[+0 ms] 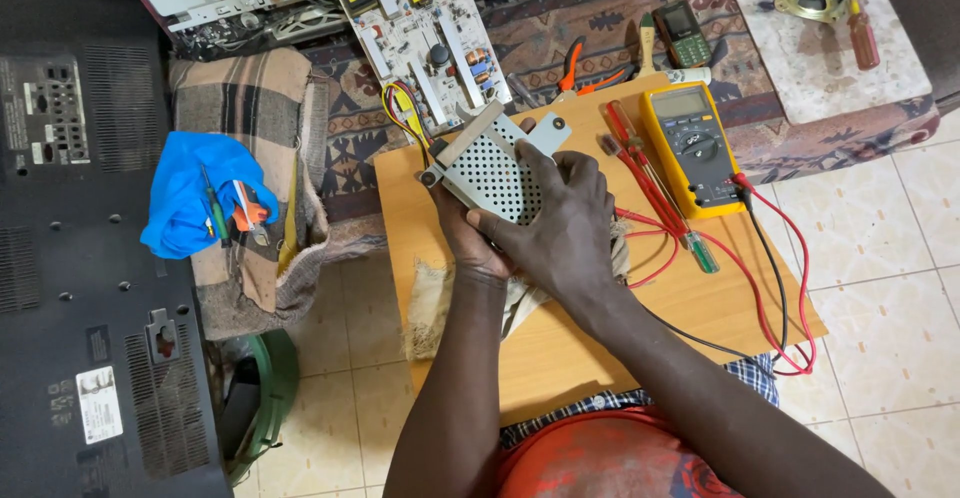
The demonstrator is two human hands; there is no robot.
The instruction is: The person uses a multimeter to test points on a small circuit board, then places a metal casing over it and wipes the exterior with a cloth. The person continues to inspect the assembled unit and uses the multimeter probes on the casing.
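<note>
Holding a perforated grey metal shield plate (487, 170) above a small wooden table (560, 348), the left hand (465, 238) cradles it underneath while the right hand (560, 223) closes over its face. Judged mid-inspection; turning it needs steady grip. A yellow multimeter (692, 148) lies nearby.

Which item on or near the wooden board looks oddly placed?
The circuit board lies bare on the patterned rug, wires trailing to the perforated metal cover held in both hands. The multimeter leads sprawl tangled off the wooden board.
</note>
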